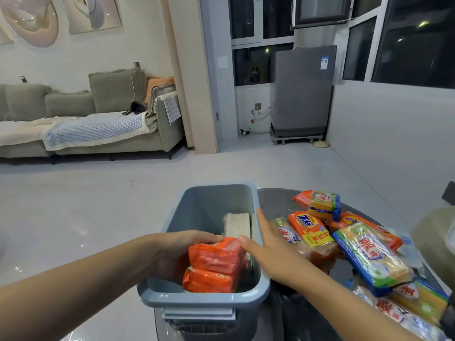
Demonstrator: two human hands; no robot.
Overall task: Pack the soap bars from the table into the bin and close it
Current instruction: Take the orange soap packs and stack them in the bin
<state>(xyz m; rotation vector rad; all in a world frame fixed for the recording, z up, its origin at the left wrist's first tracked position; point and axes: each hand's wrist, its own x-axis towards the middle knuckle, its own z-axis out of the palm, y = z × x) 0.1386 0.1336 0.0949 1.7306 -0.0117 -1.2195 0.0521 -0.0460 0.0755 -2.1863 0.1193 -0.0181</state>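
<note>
A blue-grey plastic bin (pixel 211 200) stands open at the left edge of a dark round table (pixel 273 200). Inside it lie two orange soap packs (pixel 216 264) stacked near the front and a pale bar (pixel 236 225) behind them. My left hand (pixel 179 252) is inside the bin, gripping the orange packs from the left. My right hand (pixel 273 252) rests over the bin's right rim, fingers spread, thumb touching the top orange pack. A pile of wrapped soap bars (pixel 344 242) lies on the table to the right of the bin.
A pale object (pixel 435 232) sits at the table's far right edge. Beyond the table is grey floor (pixel 123 193), a green sofa (pixel 98 119) at the back left and a grey washing machine (pixel 301 92) by the windows. No lid is seen.
</note>
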